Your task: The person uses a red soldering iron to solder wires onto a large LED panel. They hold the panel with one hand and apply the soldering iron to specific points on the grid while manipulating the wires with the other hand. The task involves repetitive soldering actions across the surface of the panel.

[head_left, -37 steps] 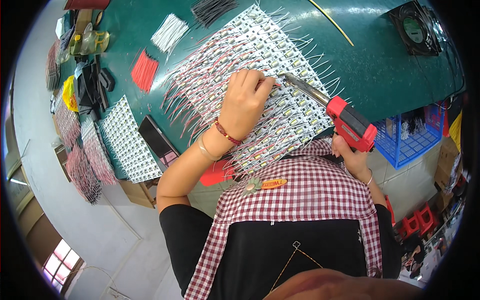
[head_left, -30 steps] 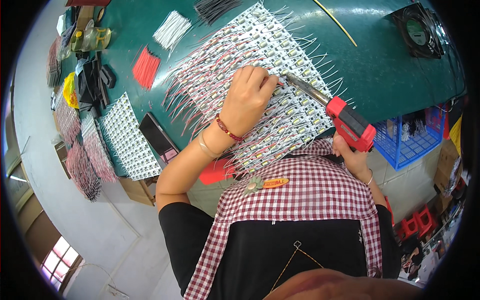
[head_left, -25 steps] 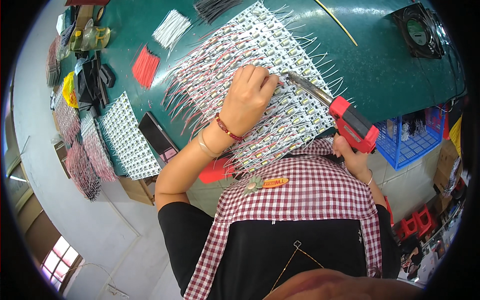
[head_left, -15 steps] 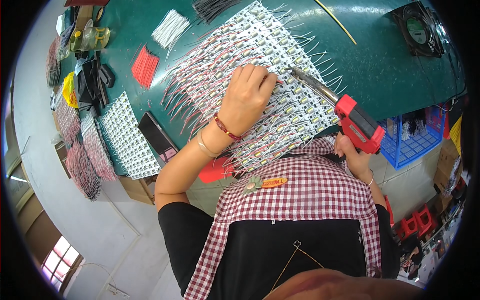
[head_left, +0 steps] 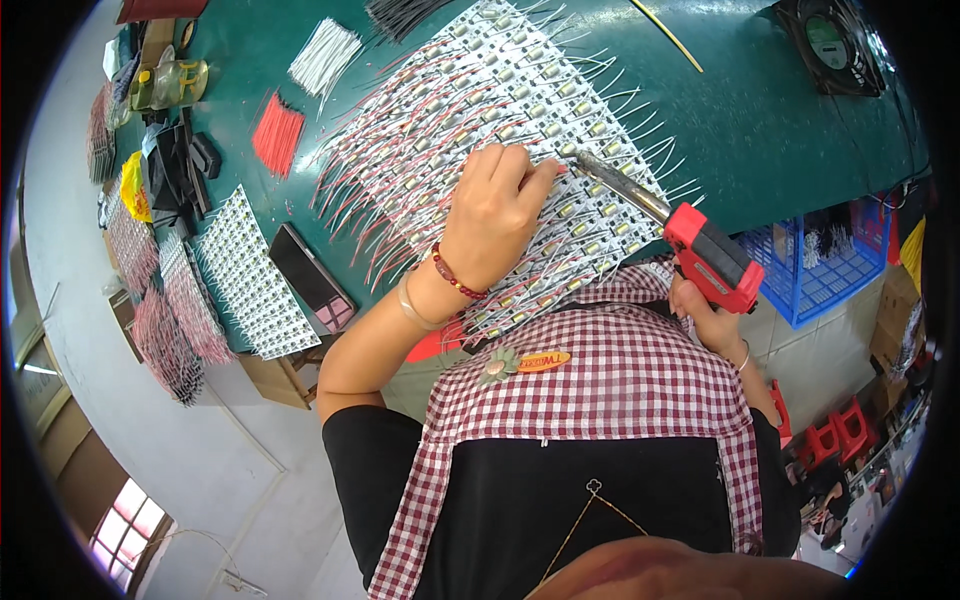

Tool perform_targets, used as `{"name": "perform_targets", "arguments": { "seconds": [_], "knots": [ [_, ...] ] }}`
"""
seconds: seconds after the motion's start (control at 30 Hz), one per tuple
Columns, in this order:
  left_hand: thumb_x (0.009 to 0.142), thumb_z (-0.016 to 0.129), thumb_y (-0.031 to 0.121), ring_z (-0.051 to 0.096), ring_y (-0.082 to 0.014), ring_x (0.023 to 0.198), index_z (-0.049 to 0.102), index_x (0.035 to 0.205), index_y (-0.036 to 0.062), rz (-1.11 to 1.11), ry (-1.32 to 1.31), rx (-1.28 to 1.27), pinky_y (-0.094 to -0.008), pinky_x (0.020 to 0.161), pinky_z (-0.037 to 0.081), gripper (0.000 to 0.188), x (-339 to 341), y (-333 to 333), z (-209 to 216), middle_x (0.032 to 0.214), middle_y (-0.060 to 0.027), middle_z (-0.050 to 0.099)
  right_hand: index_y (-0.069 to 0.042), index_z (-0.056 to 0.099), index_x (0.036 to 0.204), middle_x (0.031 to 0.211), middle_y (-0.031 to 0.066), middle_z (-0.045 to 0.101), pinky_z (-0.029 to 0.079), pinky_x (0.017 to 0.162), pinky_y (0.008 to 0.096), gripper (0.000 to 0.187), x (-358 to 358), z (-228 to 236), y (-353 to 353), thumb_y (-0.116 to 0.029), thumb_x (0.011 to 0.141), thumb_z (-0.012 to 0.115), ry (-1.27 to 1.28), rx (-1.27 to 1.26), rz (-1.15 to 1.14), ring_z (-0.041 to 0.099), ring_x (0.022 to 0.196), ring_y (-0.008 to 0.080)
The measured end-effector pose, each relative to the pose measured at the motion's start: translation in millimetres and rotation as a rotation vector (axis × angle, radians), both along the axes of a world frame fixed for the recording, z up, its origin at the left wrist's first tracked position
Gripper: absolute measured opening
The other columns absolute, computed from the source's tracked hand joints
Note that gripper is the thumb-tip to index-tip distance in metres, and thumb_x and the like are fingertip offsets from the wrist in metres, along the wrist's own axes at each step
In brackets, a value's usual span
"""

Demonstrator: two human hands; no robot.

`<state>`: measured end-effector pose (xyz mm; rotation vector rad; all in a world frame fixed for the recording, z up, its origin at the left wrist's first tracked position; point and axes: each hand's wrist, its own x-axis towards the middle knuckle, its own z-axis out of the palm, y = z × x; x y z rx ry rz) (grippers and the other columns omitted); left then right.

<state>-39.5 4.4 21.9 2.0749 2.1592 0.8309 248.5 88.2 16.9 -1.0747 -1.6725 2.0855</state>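
Right grip [head_left: 706,316] grasping iron [head_left: 715,258], partly hidden behind it; left grip [head_left: 492,207] over board [head_left: 543,82], can't tell if holding; black wires [head_left: 402,14] cut off

A black square-framed fan [head_left: 828,50] stands on the glossy green tabletop [head_left: 725,130], near a blue plastic lattice basket [head_left: 838,272]; red plastic stools [head_left: 852,424] stand apart

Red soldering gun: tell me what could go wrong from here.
1. The soldering gun has its tip near the left hand's fingers; if hot, a slip of the right hand might burn them.
2. The tip could also scorch the wires crowding the board.
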Motion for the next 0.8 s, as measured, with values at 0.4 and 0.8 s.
{"name": "perform_targets", "arguments": {
  "seconds": [0.4, 0.8],
  "knots": [
    [0.070, 0.062, -0.003, 0.050, -0.0228, 0.071, 0.067, 0.086, 0.0031, 0.033, 0.020, -0.075, -0.0341, 0.065, 0.044, 0.017, 3.9, 7.2, 4.9, 0.073, -0.0073, 0.046, -0.001, 0.061, 0.109, 0.098, 0.0061, 0.063, 0.049, 0.076, 0.0297, 0.024, 13.1, -18.9, -2.4, -0.012, 0.088, 0.067, -0.075, 0.075, 0.110, 0.060, 0.088, 0.0135],
    [0.070, 0.061, -0.002, 0.051, -0.0233, 0.072, 0.067, 0.087, 0.0032, 0.029, 0.056, -0.110, -0.0342, 0.067, 0.043, 0.019, 4.9, 9.4, 8.8, 0.074, -0.0074, 0.048, -0.001, 0.062, 0.094, 0.080, 0.0021, 0.061, 0.047, 0.064, 0.0276, 0.010, 2.7, -2.9, -1.5, -0.011, 0.091, 0.062, -0.002, -0.013, 0.030, 0.057, 0.072, 0.0106]
  ]
}}
